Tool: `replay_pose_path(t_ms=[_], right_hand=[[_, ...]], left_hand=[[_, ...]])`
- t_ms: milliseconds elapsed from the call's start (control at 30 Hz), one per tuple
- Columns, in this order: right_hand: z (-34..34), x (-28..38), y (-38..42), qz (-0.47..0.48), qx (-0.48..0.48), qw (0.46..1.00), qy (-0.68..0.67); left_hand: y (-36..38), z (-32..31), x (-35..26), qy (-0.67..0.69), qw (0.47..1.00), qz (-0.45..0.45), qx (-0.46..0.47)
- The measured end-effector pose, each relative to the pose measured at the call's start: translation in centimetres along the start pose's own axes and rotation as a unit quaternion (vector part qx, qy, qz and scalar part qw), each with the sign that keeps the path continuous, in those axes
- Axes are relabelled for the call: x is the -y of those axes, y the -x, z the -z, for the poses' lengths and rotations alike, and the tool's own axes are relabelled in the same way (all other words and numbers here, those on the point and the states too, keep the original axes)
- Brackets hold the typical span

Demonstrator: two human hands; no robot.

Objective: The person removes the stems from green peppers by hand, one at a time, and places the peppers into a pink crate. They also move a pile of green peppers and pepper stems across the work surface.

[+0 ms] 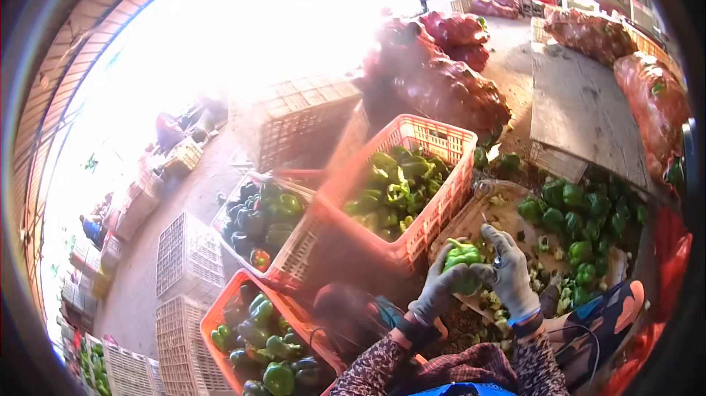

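My left hand (437, 294), in a grey work glove, is closed round a green bell pepper (463, 253) with its stem end up. My right hand (512, 278), gloved the same way, is right beside it, its thumb side close to the pepper. A small shiny metal tool (498, 261) shows between its fingers; its kind is too small to tell. Under both hands, trimmed pepper bits (500, 300) litter a sheet on the ground. Loose green peppers (577, 208) are heaped just beyond, to the right.
An orange crate (441, 201) of long green peppers stands ahead. Left of it are a white crate (243, 186) and a nearer orange crate (213, 322), both holding bell peppers. Full red net sacks (456, 94) lie behind, near a wooden board (581, 109). My foot (629, 300) is at right.
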State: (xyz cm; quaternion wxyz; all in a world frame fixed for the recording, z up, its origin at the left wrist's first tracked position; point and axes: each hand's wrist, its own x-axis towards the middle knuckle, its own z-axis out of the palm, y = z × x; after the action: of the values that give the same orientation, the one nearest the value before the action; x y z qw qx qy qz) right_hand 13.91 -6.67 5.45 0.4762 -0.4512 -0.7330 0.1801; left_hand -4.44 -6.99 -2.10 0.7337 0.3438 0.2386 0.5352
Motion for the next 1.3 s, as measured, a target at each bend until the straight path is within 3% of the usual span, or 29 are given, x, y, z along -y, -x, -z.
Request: replay_pose_path(t_ms=[67,133,167,267,300,400,467,667,733,800,833,867,900,933,967,1033,1167,1233,1267,1300], right_hand=[[0.1,2.7,1.2,-0.01,-0.04,0.999,0.017],[-0.2,4.8,3.4,-0.159,0.084,0.969,-0.169],[-1.6,4.9,4.2,-0.047,0.042,0.995,-0.073],[-1.4,5.9,4.5,-0.107,0.096,0.988,-0.061],[-1.7,5.5,4.5,-0.079,0.086,0.992,-0.045],[-0.7,5.6,5.1,-0.118,0.129,0.981,-0.079],[-0.8,5.5,5.5,-0.116,0.119,0.983,-0.083],[-1.7,4.9,5.9,-0.104,0.119,0.977,-0.142],[-2.3,4.2,6.8,-0.095,0.135,0.983,-0.081],[-2.8,3.5,8.3,-0.123,0.174,0.977,-0.029],[-3.2,2.4,9.7,-0.147,0.215,0.965,-0.008],[-3.4,1.1,11.1,-0.18,0.258,0.946,-0.071],[-3.6,-0.1,12.8,-0.162,0.277,0.945,-0.055],[-2.7,0.4,13.0,-0.214,0.319,0.921,-0.06],[-2.8,0.0,13.3,-0.196,0.23,0.947,-0.108],[-1.7,1.3,11.4,-0.204,0.077,0.958,-0.184],[0.0,1.4,6.8,-0.121,0.052,0.972,-0.196],[1.3,0.2,6.8,-0.313,0.191,0.881,-0.299],[1.5,0.1,6.6,-0.31,0.193,0.882,-0.297],[1.6,0.1,6.9,-0.268,0.205,0.922,-0.191]], left_hand=[[1.3,-0.5,-0.4,-0.019,0.991,-0.09,-0.098],[2.0,-0.8,-0.2,-0.016,0.976,-0.18,-0.119],[2.6,-1.7,-0.9,-0.032,0.975,-0.188,-0.113],[2.9,-1.1,-0.3,-0.103,0.96,-0.224,-0.133],[3.0,-1.6,-0.2,-0.156,0.944,-0.246,-0.157],[4.8,-3.7,-1.2,-0.099,0.963,-0.157,-0.196],[4.3,-4.1,-1.3,-0.121,0.949,-0.217,-0.192],[4.4,-4.3,-1.5,-0.15,0.954,-0.195,-0.171],[4.4,-4.1,-1.0,-0.119,0.955,-0.204,-0.177],[4.4,-4.1,-0.8,-0.056,0.955,-0.203,-0.211],[4.4,-3.5,-0.7,-0.105,0.939,-0.208,-0.251],[4.0,-2.6,-0.8,-0.066,0.942,-0.231,-0.233],[3.6,-2.0,-1.5,-0.072,0.933,-0.254,-0.246],[3.3,-1.5,-2.2,-0.076,0.925,-0.272,-0.255],[3.2,-1.0,-2.8,-0.079,0.921,-0.282,-0.259],[3.6,-0.4,-3.0,-0.099,0.945,-0.21,-0.23],[4.6,-3.8,-0.1,-0.111,0.986,-0.108,-0.064],[4.8,-4.5,0.3,-0.096,0.994,-0.041,-0.028],[4.7,-4.2,0.5,-0.095,0.994,-0.045,-0.028],[4.7,-3.4,0.8,-0.216,0.976,-0.023,-0.006]])
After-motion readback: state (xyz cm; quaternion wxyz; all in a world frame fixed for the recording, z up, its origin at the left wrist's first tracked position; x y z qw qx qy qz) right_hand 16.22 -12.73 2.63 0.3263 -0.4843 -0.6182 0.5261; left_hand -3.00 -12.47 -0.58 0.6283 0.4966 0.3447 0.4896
